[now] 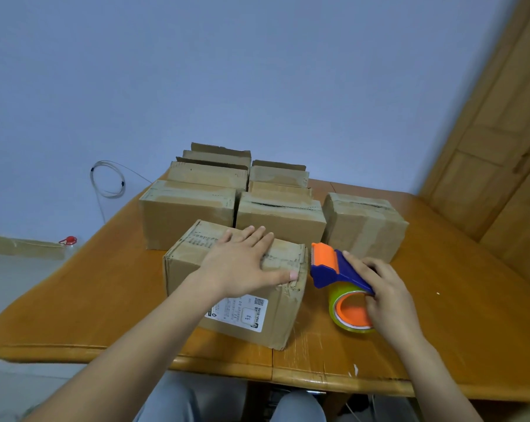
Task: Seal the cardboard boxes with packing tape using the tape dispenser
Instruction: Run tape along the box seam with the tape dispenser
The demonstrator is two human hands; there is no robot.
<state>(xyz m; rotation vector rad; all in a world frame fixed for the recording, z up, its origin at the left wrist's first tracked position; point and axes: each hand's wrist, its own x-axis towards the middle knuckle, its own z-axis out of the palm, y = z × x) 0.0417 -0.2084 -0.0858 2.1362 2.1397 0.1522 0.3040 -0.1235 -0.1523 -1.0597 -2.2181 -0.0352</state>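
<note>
The wooden table's (75,315) near edge is running just under the closest cardboard box (283,318), which is sitting at the centre. A white shipping label (239,312) with a QR code is showing on its front; the print is too small to read. The left hand (242,266) is pressing flat on the box top, fingers straight and spread. At the box's 3 o'clock, just beside it, the right hand (388,296) is gripping the blue-and-orange tape dispenser (330,266). Bare tabletop is lying open at 9 o'clock and 4 o'clock. At 12 o'clock more boxes (184,214) are standing in close rows, another box (364,226) at 2 o'clock.
</note>
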